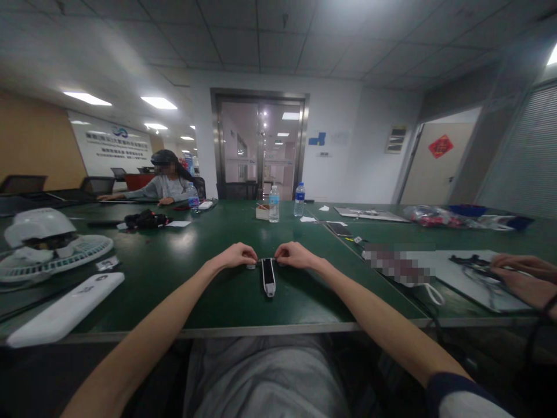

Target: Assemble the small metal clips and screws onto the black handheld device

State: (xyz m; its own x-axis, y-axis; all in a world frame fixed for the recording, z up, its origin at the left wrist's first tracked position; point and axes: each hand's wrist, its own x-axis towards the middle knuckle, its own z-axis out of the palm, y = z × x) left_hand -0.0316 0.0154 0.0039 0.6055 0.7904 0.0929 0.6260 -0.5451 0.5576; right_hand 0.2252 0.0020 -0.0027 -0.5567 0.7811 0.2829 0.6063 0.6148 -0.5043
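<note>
On the green table (213, 310) in front of me lies a slim white handheld device (268, 277) with a long black screen. Its narrow tip points toward me. My left hand (237, 255) is just left of the device's far end, its fingers pinched together; a small pale piece (251, 266) lies under the fingertips. On the other side, my right hand (296, 256) has its fingers closed close to the device's far right corner. What either hand's fingertips hold is too small to make out.
Water bottles (274, 204) and a small box (262, 212) stand beyond my hands. At left are a white helmet (41, 226) and a long white case (67, 307). Another person's hands (524, 273) handle dark cables over a white board at right. A person (167, 180) sits far left.
</note>
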